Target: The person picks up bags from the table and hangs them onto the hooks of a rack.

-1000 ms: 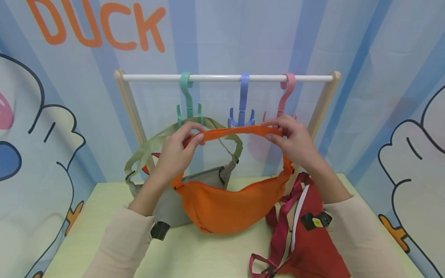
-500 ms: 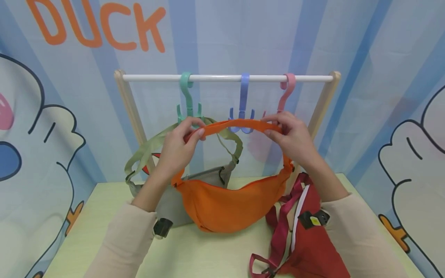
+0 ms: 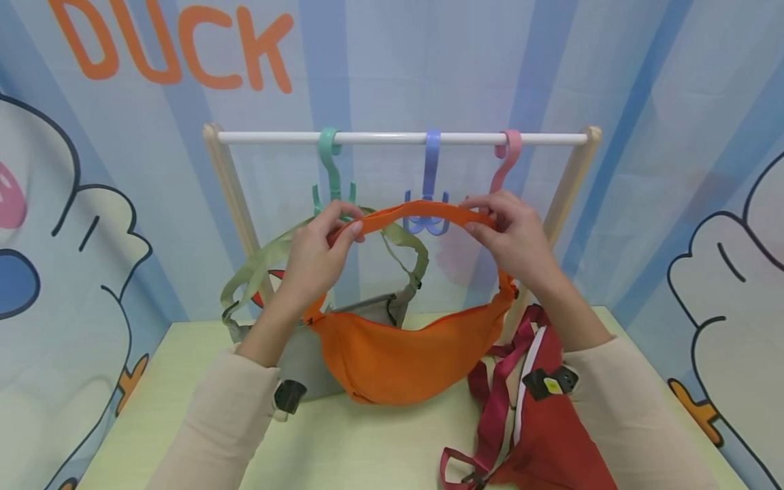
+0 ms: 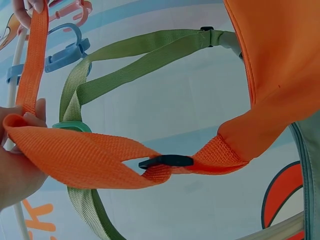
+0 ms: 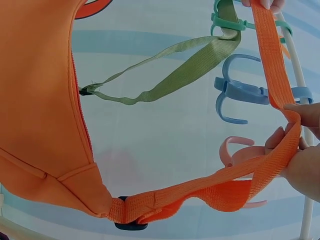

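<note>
Both hands hold up an orange crossbody bag (image 3: 410, 357) by its strap (image 3: 422, 209). My left hand (image 3: 321, 248) pinches the strap's left part, and my right hand (image 3: 514, 235) pinches its right part. Between them the strap arches across the lower prongs of the blue hook (image 3: 431, 170), on the near side in the head view. Below, the bag body hangs down in front of a grey bag (image 3: 306, 361). That grey bag's green strap (image 3: 263, 262) loops over the green hook (image 3: 331, 163). In the left wrist view a black buckle (image 4: 167, 161) shows on the orange strap.
A white rail (image 3: 380, 138) on wooden posts (image 3: 572, 180) carries the hooks, with a pink hook (image 3: 505, 160) at right. On the pale table (image 3: 343, 449), a red bag (image 3: 554, 422) with dark red straps lies at right, partly under the right forearm. A striped backdrop stands behind.
Both hands have risen slightly, lifting the orange bag a little. Its strap has moved up from below the blue hook to overlap the hook's prongs in the head view.
</note>
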Available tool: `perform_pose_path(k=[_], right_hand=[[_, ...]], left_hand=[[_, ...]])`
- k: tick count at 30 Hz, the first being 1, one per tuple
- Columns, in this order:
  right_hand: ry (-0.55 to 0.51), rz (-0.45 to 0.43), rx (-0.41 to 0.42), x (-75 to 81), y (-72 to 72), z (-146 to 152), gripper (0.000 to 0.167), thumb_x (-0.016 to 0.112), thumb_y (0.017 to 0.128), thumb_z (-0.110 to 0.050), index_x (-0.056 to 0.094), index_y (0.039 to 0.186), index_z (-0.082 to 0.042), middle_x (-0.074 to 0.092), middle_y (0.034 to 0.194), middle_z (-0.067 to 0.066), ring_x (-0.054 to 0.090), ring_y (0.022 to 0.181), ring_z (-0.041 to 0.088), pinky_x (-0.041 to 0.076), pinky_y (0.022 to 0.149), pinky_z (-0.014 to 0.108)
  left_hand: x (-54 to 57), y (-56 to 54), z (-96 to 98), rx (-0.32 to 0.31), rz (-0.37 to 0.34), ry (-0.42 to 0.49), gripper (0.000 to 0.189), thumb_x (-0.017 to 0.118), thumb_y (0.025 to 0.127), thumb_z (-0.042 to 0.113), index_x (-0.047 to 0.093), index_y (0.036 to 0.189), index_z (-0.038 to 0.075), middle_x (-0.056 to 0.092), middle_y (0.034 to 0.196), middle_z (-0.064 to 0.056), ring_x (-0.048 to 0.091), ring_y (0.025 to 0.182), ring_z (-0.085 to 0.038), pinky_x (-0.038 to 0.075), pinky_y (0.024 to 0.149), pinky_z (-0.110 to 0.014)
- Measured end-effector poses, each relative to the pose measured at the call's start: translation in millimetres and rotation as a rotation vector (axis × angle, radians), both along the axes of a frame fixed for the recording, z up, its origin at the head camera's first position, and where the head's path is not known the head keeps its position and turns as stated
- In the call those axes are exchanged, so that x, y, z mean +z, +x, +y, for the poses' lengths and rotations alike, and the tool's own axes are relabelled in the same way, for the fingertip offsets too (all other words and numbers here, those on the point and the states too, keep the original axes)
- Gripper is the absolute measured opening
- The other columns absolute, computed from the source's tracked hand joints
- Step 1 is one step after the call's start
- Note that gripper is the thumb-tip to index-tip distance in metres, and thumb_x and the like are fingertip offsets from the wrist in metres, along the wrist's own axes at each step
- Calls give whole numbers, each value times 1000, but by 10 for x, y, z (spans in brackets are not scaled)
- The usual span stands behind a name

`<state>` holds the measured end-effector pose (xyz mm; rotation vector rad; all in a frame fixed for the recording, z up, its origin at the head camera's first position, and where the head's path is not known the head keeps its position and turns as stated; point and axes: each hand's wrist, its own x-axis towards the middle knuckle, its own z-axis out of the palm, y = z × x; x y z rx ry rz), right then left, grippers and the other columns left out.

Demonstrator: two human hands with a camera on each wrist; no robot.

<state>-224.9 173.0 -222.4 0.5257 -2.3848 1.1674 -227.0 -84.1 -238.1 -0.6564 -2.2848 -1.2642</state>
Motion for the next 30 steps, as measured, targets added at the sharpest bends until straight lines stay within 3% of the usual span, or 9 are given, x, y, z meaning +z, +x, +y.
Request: perform_pose_path(k=[10,30], right_hand=[[-1,-7,-42,25,-17,-6,24,59,88,-8,63,112,-7,48,88,9,43,71,22,43,59,25],[-49,-25,-87,53,-57,-11,24,57,90,-10,62,113,-6,45,88,9,44,74,22,43,60,24]], left_hand=[[3,-27,22,8,42,4,12,52,94,13,56,103,8,64,77,-6,34,47,-18,27,47,-27],[49,-53,66,18,39,-12,13,51,94,13,55,105,8,64,79,-7,36,49,-20,27,47,-29]])
